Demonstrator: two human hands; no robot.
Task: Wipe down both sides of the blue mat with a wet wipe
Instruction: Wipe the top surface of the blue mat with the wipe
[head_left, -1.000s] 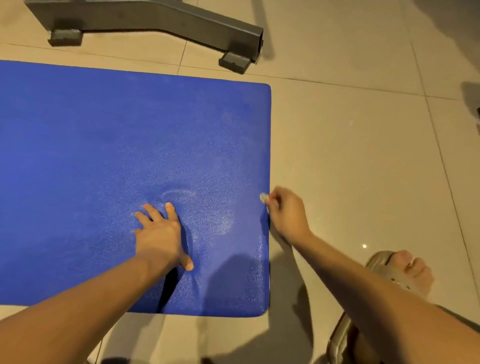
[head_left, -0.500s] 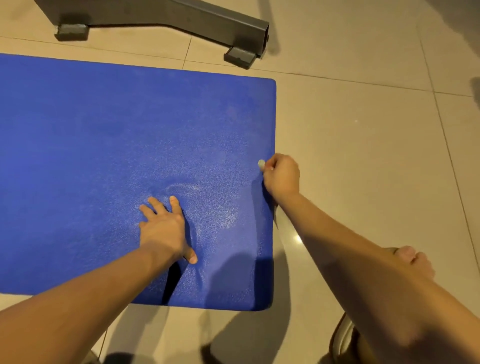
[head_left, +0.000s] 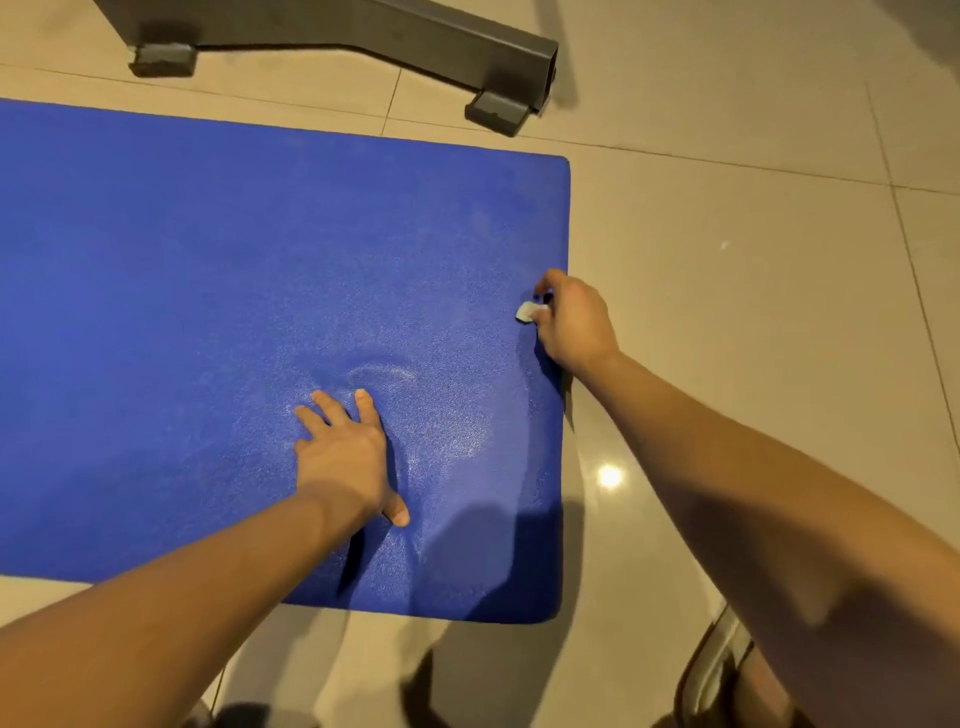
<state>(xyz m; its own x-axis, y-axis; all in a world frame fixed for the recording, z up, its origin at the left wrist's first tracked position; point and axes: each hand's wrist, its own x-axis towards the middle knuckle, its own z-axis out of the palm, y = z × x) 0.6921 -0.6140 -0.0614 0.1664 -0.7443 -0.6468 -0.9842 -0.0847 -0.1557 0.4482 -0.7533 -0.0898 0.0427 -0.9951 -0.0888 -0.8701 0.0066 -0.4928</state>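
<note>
At right edge of blue mat (head_left: 208, 312), right hand (head_left: 571, 322) pinches wet wipe (head_left: 529, 310) (far-right corner closest, likely next); left hand (head_left: 343, 452) spread flat, pinning mat; long axis runs left.

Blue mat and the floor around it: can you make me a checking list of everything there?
Surface: beige tiled floor, glossy.
Job's things: blue mat lies flat on the floor; small white wet wipe at its right edge.
Clutter: nothing seen.
Hands: left hand presses flat on the mat; right hand pinches the wipe.
Cables: nothing seen.
Surroundings: grey metal frame beyond the mat's far edge.
</note>
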